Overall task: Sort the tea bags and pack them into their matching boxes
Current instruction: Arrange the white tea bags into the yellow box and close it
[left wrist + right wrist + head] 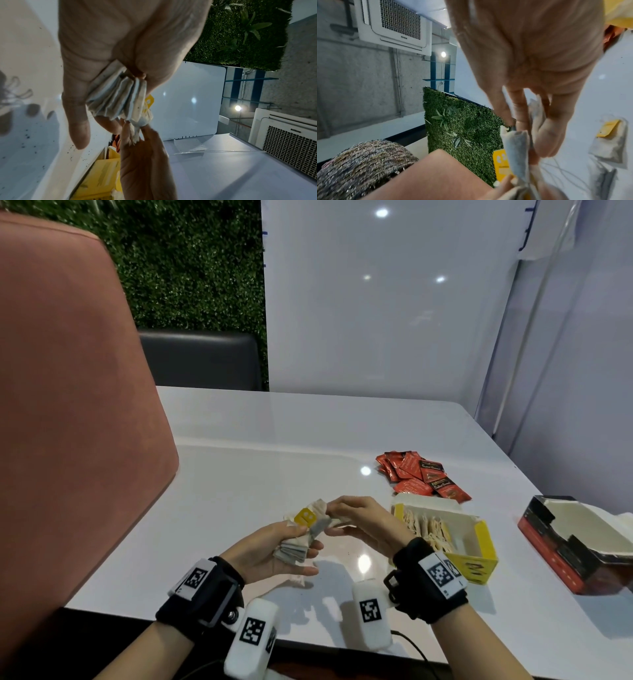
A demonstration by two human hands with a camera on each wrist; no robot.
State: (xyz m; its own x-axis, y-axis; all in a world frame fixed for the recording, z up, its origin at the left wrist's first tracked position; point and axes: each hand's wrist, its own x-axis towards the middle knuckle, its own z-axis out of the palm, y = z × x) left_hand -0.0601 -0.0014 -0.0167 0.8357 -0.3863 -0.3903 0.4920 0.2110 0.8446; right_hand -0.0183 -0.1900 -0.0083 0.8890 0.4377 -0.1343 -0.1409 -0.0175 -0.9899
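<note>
My left hand [306,540] grips a fanned stack of pale tea bags [297,546] [118,100] above the table's near middle. A yellow tag [306,517] sticks out of the stack. My right hand [333,520] [528,129] pinches the stack's upper end between thumb and fingers. The open yellow box [479,542], partly filled with the same pale bags, stands just right of my hands. Red sachets [421,475] lie in a pile behind it. The open red-and-black box [561,556] sits at the far right.
Loose pale tea bags [609,139] with yellow tags lie on the white table [257,474] beneath and behind my hands. A pink chair back [68,405] rises close on the left. White panels wall off the back and right.
</note>
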